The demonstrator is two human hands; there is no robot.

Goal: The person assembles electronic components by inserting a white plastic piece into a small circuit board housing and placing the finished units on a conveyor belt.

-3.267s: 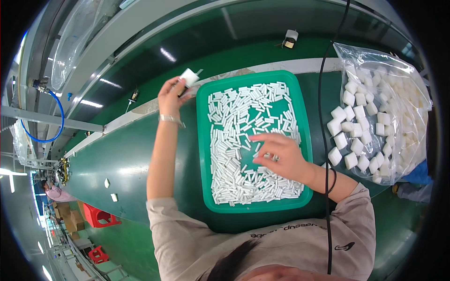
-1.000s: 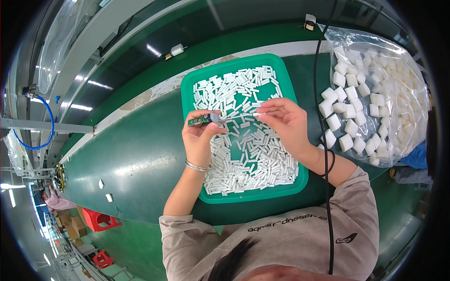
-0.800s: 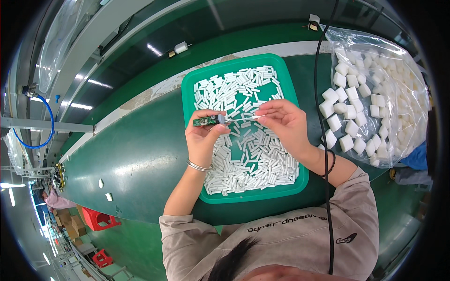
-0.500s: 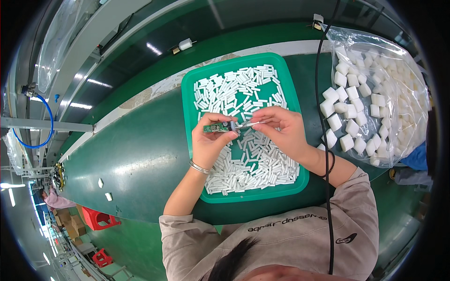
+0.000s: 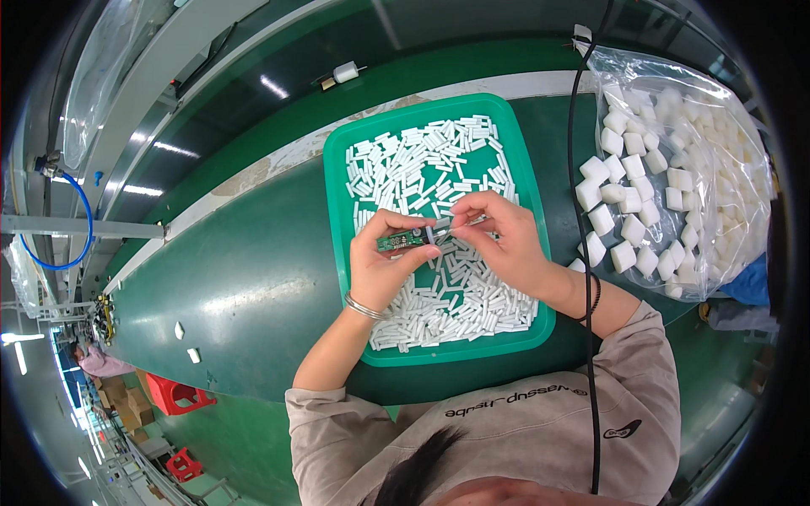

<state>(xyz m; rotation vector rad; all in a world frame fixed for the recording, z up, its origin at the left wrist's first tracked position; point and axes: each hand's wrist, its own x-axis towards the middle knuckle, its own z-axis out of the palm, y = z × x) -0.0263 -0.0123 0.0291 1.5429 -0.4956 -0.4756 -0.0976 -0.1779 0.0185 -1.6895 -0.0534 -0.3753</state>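
My left hand [image 5: 375, 268] is closed on a small green circuit board [image 5: 395, 243], which has a grey round piece at its right end. Close beside that end, the thumb and fingers of my right hand [image 5: 510, 244] are pinched together. What sits between those fingertips is too small to make out. Both hands are over a green tray [image 5: 337, 181], full of short white sticks [image 5: 460, 316] lying loose in every direction. A green patch of tray bottom shows through the sticks near its middle.
At the right, a clear plastic bag [image 5: 726, 169] spills white foam blocks [image 5: 624, 255]. A black cable [image 5: 573, 143] hangs down past my right forearm. Two white pieces [image 5: 179, 330] lie on the green worktop [image 5: 245, 287] at left. Red stools [image 5: 179, 395] stand beyond its edge.
My left hand and the circuit board have shifted slightly right and down. The white strip that showed at my right fingertips is now mostly hidden, and the hands are closer together.
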